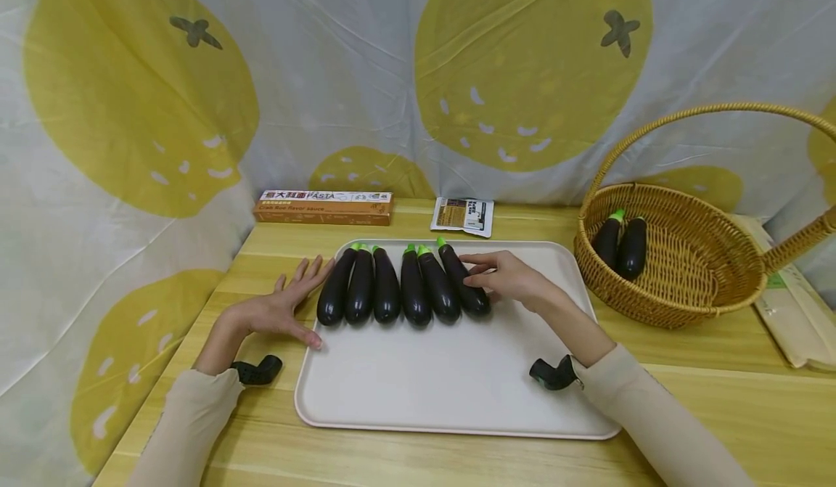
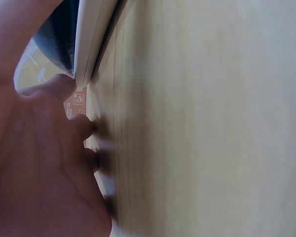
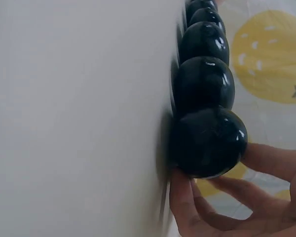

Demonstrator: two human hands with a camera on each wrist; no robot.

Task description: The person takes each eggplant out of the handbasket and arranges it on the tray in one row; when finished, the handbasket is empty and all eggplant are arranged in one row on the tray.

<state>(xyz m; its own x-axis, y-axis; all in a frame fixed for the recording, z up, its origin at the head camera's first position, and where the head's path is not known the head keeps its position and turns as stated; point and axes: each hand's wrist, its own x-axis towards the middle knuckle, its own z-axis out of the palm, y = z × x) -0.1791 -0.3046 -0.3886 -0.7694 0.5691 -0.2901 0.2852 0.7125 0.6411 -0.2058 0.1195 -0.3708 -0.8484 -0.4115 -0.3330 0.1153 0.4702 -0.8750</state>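
Observation:
Several dark eggplants (image 1: pixel 359 287) with green stem ends lie side by side on a white tray (image 1: pixel 451 378), in two groups with a narrow gap between. At the right end of the row, my right hand (image 1: pixel 512 278) holds the last eggplant (image 3: pixel 207 143). In the right wrist view one digit lies on its upper side and others curve along its lower side by the tray. My left hand (image 1: pixel 281 309) is spread beside the tray's left edge, next to the leftmost eggplant, with its thumb over the rim. The left wrist view shows its fingertips (image 2: pixel 84 126) close over the wooden table.
A wicker basket (image 1: pixel 673 316) with a tall handle stands at the right, two eggplants (image 1: pixel 631 249) inside. Behind the tray lie a pasta box (image 1: pixel 323 211) and a small packet (image 1: pixel 462 215). A beige package (image 1: pixel 790 324) lies beside the basket. A lemon-print curtain (image 1: pixel 366 73) borders the table.

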